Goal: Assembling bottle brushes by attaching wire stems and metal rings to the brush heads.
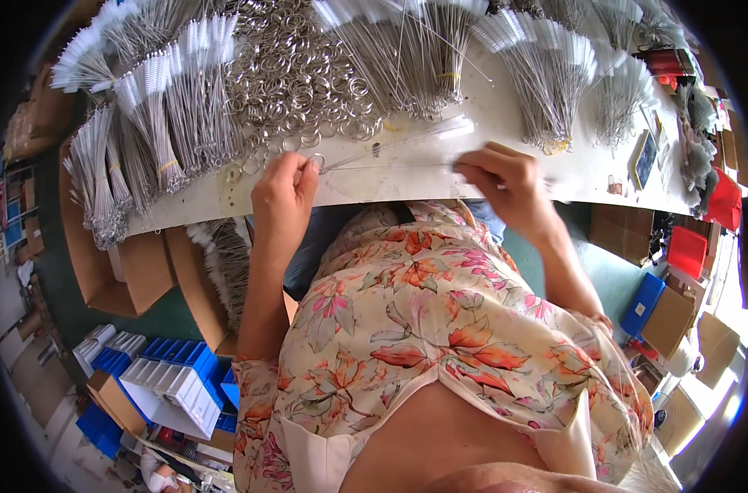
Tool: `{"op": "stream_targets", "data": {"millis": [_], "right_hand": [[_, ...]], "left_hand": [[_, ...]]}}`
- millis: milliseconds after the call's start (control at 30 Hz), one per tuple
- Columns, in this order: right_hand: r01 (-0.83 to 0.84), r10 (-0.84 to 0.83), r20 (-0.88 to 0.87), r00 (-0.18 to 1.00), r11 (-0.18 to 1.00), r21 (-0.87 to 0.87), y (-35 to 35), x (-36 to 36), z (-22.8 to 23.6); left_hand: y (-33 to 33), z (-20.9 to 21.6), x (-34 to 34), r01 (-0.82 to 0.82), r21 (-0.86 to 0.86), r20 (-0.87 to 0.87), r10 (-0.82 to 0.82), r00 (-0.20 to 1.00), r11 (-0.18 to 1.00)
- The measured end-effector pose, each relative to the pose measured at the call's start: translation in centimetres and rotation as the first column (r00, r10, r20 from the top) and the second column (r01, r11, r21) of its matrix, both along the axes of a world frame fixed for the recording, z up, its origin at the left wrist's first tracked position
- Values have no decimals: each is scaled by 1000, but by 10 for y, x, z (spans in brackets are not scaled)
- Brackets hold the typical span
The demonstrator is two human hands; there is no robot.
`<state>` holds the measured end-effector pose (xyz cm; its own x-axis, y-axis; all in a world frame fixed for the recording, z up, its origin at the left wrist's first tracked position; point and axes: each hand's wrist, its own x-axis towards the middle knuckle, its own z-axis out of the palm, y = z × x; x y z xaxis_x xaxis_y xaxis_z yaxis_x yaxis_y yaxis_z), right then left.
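Near the table's front edge, my left hand (282, 195) pinches a small metal split ring (318, 160) between thumb and fingertips. A thin wire brush (407, 141) with pale bristles slants from beside that ring toward the upper right; I cannot tell whether it is joined to the ring. My right hand (505, 182) hovers over the same edge, fingers closed and slightly blurred, and what they hold, if anything, is hidden. A large heap of metal rings (296, 78) lies beyond my left hand.
Bundles of wire brushes (156, 107) stand left of the rings, and more brush bundles (547, 78) lie at right. A dark flat object (642, 160) rests near the table's right end. Below are a cardboard box (115, 263), blue and white bins (177, 378) and red bins (688, 251).
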<state>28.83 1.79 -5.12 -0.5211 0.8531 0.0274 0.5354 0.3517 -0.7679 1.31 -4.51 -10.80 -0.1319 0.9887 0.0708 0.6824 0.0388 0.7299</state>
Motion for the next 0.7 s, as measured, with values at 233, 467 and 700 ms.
{"op": "stream_targets", "data": {"millis": [233,467,700], "right_hand": [[-253,281,-118,953,945,207,5,-93,8],[-371,248,-427,870,898,-235,27,-87,35],[-416,100,-543,834,760,-499,31,-78,38]], "left_hand": [[18,63,6,-2,148,724,-107,681,989],[32,90,-13,255,332,491,-397,775,908],[39,94,6,185,407,543,-400,739,894]]}}
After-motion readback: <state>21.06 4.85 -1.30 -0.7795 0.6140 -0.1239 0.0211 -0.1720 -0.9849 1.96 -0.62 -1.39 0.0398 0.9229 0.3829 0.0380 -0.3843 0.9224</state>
